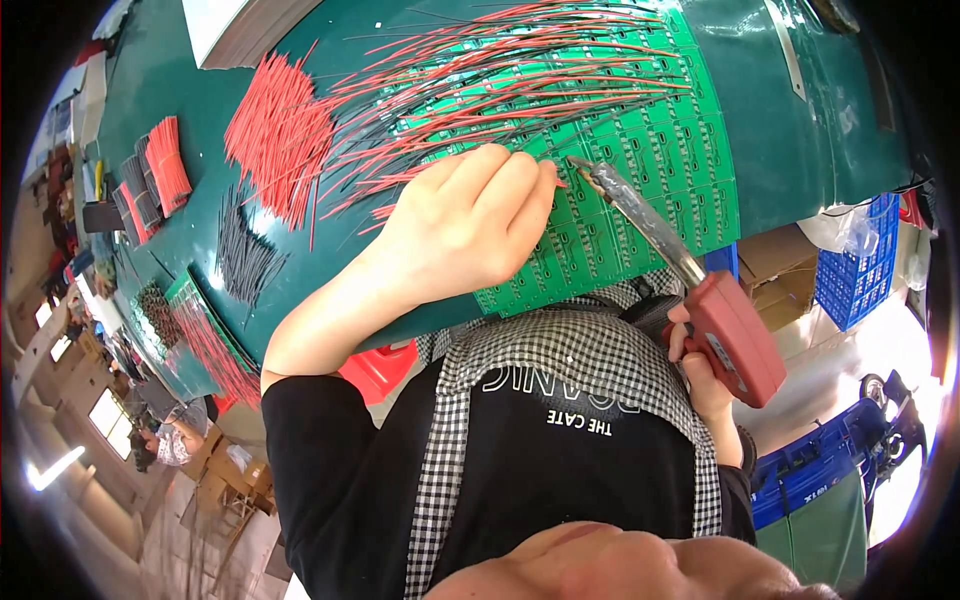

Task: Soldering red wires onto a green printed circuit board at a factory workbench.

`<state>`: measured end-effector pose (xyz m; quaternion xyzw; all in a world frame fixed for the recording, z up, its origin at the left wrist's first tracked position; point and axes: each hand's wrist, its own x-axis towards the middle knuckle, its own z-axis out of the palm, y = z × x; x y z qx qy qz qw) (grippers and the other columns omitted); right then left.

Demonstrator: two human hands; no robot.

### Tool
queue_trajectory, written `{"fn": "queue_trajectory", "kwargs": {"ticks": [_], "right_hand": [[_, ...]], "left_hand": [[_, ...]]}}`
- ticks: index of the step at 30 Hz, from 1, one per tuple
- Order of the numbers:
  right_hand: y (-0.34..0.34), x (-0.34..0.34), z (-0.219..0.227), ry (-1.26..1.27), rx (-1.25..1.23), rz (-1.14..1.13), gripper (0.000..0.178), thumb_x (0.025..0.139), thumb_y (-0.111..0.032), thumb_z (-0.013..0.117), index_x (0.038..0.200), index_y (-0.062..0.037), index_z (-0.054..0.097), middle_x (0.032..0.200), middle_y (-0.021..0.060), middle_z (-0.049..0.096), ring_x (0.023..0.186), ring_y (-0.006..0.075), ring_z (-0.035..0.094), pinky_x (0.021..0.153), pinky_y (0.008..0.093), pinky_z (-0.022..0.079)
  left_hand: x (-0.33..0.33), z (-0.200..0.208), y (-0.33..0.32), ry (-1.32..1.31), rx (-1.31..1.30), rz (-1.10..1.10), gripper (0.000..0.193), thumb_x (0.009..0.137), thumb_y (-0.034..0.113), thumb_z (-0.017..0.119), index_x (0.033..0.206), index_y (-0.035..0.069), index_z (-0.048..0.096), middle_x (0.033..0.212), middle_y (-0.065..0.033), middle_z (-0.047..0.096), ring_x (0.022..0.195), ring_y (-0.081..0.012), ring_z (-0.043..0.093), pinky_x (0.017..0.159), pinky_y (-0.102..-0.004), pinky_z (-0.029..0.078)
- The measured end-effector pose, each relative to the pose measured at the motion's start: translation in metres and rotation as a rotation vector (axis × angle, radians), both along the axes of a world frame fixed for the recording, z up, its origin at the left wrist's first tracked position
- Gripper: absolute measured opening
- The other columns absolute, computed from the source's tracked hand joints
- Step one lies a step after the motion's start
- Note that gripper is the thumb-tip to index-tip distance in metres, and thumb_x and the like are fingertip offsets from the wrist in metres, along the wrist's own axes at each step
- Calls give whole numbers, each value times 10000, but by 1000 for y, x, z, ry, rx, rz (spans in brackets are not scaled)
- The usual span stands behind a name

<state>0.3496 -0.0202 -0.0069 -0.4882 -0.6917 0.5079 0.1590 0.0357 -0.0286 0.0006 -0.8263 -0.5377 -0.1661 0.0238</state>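
My left hand [470, 222] is closed in a pinch over the green circuit board panel [715, 165], and a short end of red wire [560, 184] sticks out at its fingertips. Gripped in my right hand [697, 370] is a red soldering gun [738, 335]. Its long metal barrel slants up and left, and the tip is close to that wire end, just above the board; contact cannot be made out. Long rows of red and black wires [540, 60] fan leftward from the panel's far part. My left palm and the wire's other end are hidden.
Left of the panel lie a loose pile of red wires [280, 125] and a smaller pile of black wires [247, 258]. Bundled red wires [168, 160] sit farther left, near another wired board [205, 320]. A white box [240, 30] and a metal strip [787, 50] are at the far side.
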Motion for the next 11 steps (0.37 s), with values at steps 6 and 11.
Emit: {"fn": "queue_trajectory", "kwargs": {"ticks": [6,11], "right_hand": [[1,-6,-2,-35,-4,-5,285,642,-3,723,909,-102,699,991,100,676,917,265,666,777,343,537],[-11,2,-10,39,-18,-78,309,663,-17,737,954,-109,693,1066,110,663,942,295,658,802,356,534]], "left_hand": [[0,-3,0,23,8,11,276,671,46,698,936,-15,649,828,-66,562,696,-185,595,551,-281,499],[0,1,0,22,1,-6,260,688,43,697,938,-13,649,843,-69,566,711,-190,597,576,-283,512]]}}
